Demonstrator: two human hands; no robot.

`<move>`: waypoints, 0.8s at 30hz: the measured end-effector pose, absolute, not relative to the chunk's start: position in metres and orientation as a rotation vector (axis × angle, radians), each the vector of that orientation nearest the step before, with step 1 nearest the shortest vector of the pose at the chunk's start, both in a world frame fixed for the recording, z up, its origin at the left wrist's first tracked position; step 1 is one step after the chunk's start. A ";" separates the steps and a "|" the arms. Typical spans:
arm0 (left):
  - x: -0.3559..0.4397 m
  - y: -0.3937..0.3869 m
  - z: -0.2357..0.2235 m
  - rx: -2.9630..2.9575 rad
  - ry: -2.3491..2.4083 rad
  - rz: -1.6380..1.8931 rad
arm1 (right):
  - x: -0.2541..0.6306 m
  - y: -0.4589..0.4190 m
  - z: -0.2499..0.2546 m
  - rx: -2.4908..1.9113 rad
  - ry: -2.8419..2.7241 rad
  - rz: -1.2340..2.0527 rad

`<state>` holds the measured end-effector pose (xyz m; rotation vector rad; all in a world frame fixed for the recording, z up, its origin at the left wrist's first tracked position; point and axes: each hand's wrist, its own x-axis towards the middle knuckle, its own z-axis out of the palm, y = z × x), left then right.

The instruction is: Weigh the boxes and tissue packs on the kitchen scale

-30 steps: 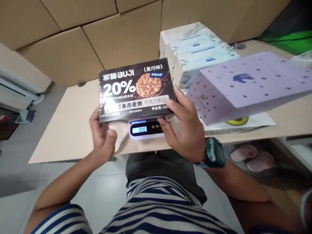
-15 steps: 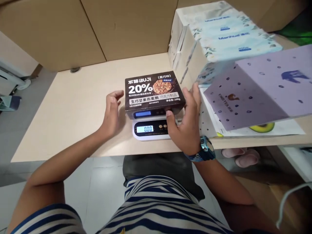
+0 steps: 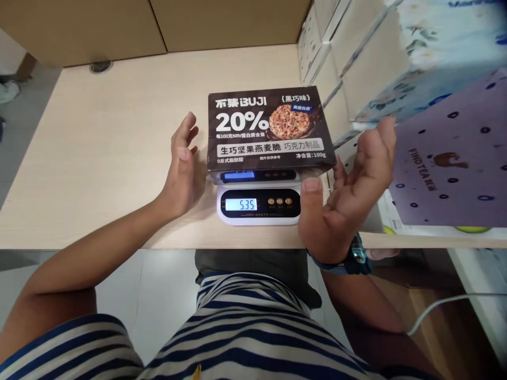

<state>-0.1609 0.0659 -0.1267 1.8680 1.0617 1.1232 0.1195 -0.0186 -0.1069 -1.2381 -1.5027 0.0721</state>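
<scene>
A dark brown snack box (image 3: 245, 126) with a round oat cookie picture rests on a white digital kitchen scale (image 3: 259, 219), covering its platform. The lit display reads 5.35, and three round buttons sit to its right. To the left of the box, my left hand (image 3: 182, 169) stands open on edge, apart from it. My right hand (image 3: 348, 190) is open at the box's right side, thumb raised and fingers spread. Whether a fingertip still brushes the box's lower right corner I cannot tell.
Tissue packs (image 3: 380, 74) are stacked at the right, behind a lilac gift box (image 3: 447, 174) with dark spots. Brown cardboard boxes (image 3: 229, 24) line the table's back edge. A cable hole (image 3: 101, 67) is at the back left of the wooden table (image 3: 106, 153).
The snack box came down onto the scale. Both hands let go and moved apart from it. The reading went from 0.00 to 5.35, and the camera view came closer.
</scene>
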 end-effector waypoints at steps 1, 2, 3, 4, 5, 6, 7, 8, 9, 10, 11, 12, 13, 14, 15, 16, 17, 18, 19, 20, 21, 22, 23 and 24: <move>-0.162 0.068 -0.129 1.796 1.006 1.118 | 0.119 -0.020 -0.106 -1.253 -1.490 0.088; -0.164 0.069 -0.131 1.735 0.959 1.113 | 0.118 -0.021 -0.106 -1.260 -1.478 0.097; -0.165 0.071 -0.133 1.702 0.940 1.107 | 0.117 -0.021 -0.105 -1.266 -1.475 0.110; -0.166 0.072 -0.133 1.695 0.942 1.106 | 0.117 -0.022 -0.104 -1.266 -1.468 0.120; -0.166 0.072 -0.134 1.699 0.952 1.111 | 0.116 -0.023 -0.103 -1.270 -1.458 0.130; -0.166 0.073 -0.134 1.712 0.964 1.121 | 0.115 -0.024 -0.102 -1.291 -1.454 0.144; -0.166 0.073 -0.134 1.731 0.975 1.131 | 0.114 -0.025 -0.100 -1.316 -1.452 0.154; -0.166 0.073 -0.134 1.751 0.982 1.139 | 0.113 -0.027 -0.099 -1.339 -1.453 0.157; -0.166 0.073 -0.133 1.769 0.985 1.145 | 0.112 -0.028 -0.097 -1.355 -1.454 0.150; -0.166 0.073 -0.133 1.780 0.986 1.148 | 0.112 -0.029 -0.096 -1.369 -1.457 0.139; -0.166 0.074 -0.132 1.785 0.986 1.145 | 0.111 -0.030 -0.095 -1.382 -1.463 0.129; -0.167 0.074 -0.132 1.783 0.984 1.140 | 0.110 -0.030 -0.094 -1.396 -1.468 0.119; -0.168 0.075 -0.132 1.780 0.979 1.134 | 0.110 -0.031 -0.093 -1.423 -1.475 0.113; -0.169 0.075 -0.132 1.779 0.976 1.127 | 0.110 -0.032 -0.092 -1.461 -1.486 0.110; -0.169 0.075 -0.131 1.778 0.973 1.122 | 0.110 -0.032 -0.092 -1.497 -1.496 0.104; -0.170 0.075 -0.131 1.776 0.969 1.117 | 0.111 -0.032 -0.092 -1.521 -1.507 0.101; -0.170 0.075 -0.131 1.771 0.968 1.114 | 0.111 -0.032 -0.093 -1.522 -1.515 0.101; -0.169 0.074 -0.130 1.763 0.970 1.113 | 0.112 -0.031 -0.093 -1.502 -1.515 0.110; -0.168 0.073 -0.130 1.755 0.970 1.111 | 0.112 -0.030 -0.094 -1.463 -1.508 0.128; -0.167 0.072 -0.129 1.751 0.969 1.107 | 0.113 -0.029 -0.095 -1.417 -1.498 0.151; -0.165 0.071 -0.127 1.752 0.968 1.102 | 0.114 -0.028 -0.096 -1.369 -1.485 0.171; -0.163 0.070 -0.126 1.758 0.970 1.098 | 0.115 -0.027 -0.097 -1.329 -1.474 0.188; -0.162 0.069 -0.125 1.769 0.975 1.096 | 0.116 -0.025 -0.098 -1.302 -1.470 0.201; -0.161 0.069 -0.124 1.784 0.983 1.095 | 0.117 -0.024 -0.099 -1.290 -1.474 0.213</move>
